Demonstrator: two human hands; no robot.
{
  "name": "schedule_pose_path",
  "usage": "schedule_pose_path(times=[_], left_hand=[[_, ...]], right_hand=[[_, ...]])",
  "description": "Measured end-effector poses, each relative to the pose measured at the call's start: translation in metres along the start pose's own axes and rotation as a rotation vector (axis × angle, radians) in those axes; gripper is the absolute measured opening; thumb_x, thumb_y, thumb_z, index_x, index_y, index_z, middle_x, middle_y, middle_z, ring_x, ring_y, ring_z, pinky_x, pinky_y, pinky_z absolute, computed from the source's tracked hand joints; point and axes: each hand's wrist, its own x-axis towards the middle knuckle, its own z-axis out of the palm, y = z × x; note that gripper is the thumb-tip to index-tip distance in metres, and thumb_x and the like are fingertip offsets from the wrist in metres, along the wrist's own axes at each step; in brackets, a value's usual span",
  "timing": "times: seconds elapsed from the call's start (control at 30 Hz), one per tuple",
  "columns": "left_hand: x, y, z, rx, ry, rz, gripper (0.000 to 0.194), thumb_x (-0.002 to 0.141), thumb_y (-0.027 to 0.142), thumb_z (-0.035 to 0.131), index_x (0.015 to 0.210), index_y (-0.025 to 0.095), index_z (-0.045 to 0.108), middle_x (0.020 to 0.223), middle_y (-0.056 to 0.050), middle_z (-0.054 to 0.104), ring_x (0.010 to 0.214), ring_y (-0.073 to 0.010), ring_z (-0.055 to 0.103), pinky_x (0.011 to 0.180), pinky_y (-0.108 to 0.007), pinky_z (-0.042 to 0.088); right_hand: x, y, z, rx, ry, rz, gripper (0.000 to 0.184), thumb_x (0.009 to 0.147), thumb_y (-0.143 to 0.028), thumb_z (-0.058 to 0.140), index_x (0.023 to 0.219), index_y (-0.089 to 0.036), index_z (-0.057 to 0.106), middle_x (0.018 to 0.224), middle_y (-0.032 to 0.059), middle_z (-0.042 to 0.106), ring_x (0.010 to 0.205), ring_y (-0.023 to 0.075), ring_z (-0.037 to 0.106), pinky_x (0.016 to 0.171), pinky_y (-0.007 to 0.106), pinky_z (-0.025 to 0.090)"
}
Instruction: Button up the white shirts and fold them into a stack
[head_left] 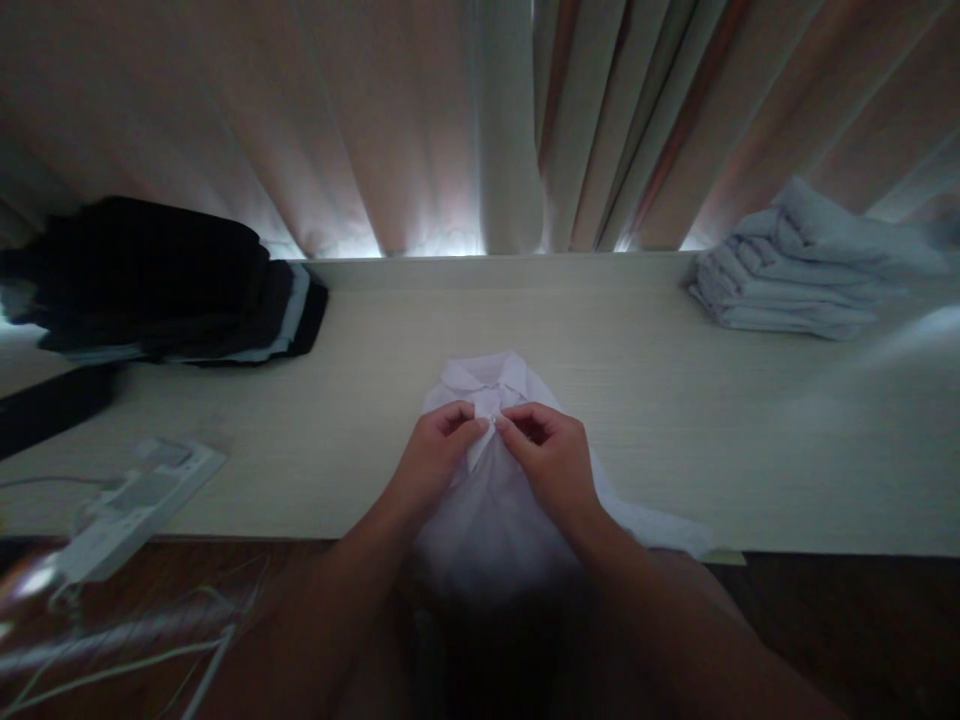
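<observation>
A white collared shirt lies over the near edge of the table, its collar pointing away from me and one sleeve spread to the right. Just below the collar, my left hand pinches the front placket between thumb and fingers. Close beside it, my right hand pinches the same strip of cloth from the other side. The thumbs nearly meet over a small pale spot that looks like a button. The lower part of the shirt hangs toward my lap and fades into shadow.
On the pale table, a stack of dark folded clothes stands at the back left and a pile of white folded clothes at the back right. A white power strip overhangs the front left edge. Curtains hang behind.
</observation>
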Motion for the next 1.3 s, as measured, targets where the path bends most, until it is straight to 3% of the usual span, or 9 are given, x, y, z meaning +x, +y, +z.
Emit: schedule_pose_path(times=[0.2,0.33,0.63,0.8,0.97,1.3], left_hand=[[0.001,0.001,-0.005,0.012,-0.007,-0.024,0.015,0.076,0.029,0.060,0.069,0.016,0.062,0.068,0.000,0.061,0.067,-0.0142,0.053,0.061,-0.023,0.042],[0.004,-0.002,-0.008,-0.006,-0.084,-0.051,0.017,0.075,0.031,0.061,0.068,0.016,0.061,0.067,0.000,0.061,0.066,-0.0150,0.054,0.061,-0.025,0.042],[0.009,-0.015,-0.018,0.127,-0.196,0.017,0.022,0.079,0.036,0.058,0.073,0.015,0.064,0.069,0.000,0.062,0.068,-0.0157,0.054,0.063,-0.026,0.040],[0.012,-0.019,-0.022,0.311,-0.179,0.113,0.019,0.079,0.029,0.057,0.064,0.017,0.059,0.063,0.002,0.056,0.065,-0.0143,0.049,0.060,-0.025,0.035],[0.007,-0.021,-0.017,0.510,-0.094,0.190,0.030,0.084,0.027,0.053,0.056,0.018,0.048,0.056,0.003,0.048,0.060,-0.0138,0.045,0.059,-0.027,0.029],[0.003,-0.022,-0.014,0.571,-0.066,0.232,0.033,0.089,0.034,0.050,0.061,0.018,0.060,0.060,0.000,0.060,0.060,-0.0153,0.052,0.058,-0.028,0.028]], right_hand=[[0.005,0.005,-0.005,0.072,-0.107,0.028,0.019,0.085,-0.025,0.061,0.093,-0.019,0.076,0.089,0.0048,0.076,0.081,0.0185,0.069,0.073,0.029,0.052],[0.013,0.012,-0.011,0.074,-0.241,0.050,0.016,0.084,-0.025,0.062,0.093,-0.020,0.075,0.087,0.0035,0.076,0.078,0.0172,0.069,0.070,0.028,0.051],[0.017,0.017,-0.013,-0.045,-0.246,-0.002,0.012,0.080,-0.026,0.070,0.089,-0.021,0.075,0.082,0.0027,0.076,0.074,0.0171,0.070,0.071,0.029,0.054],[0.015,0.018,-0.008,-0.118,-0.267,-0.092,0.009,0.082,-0.024,0.069,0.089,-0.022,0.075,0.080,0.0007,0.075,0.071,0.0146,0.069,0.067,0.025,0.053],[0.016,0.021,-0.006,-0.238,-0.280,-0.188,0.008,0.084,-0.023,0.068,0.090,-0.022,0.074,0.081,0.0002,0.075,0.071,0.0136,0.069,0.068,0.024,0.053],[0.011,0.022,-0.001,-0.367,-0.274,-0.281,0.009,0.087,-0.021,0.065,0.092,-0.021,0.072,0.085,0.0022,0.075,0.073,0.0151,0.068,0.071,0.026,0.052]])
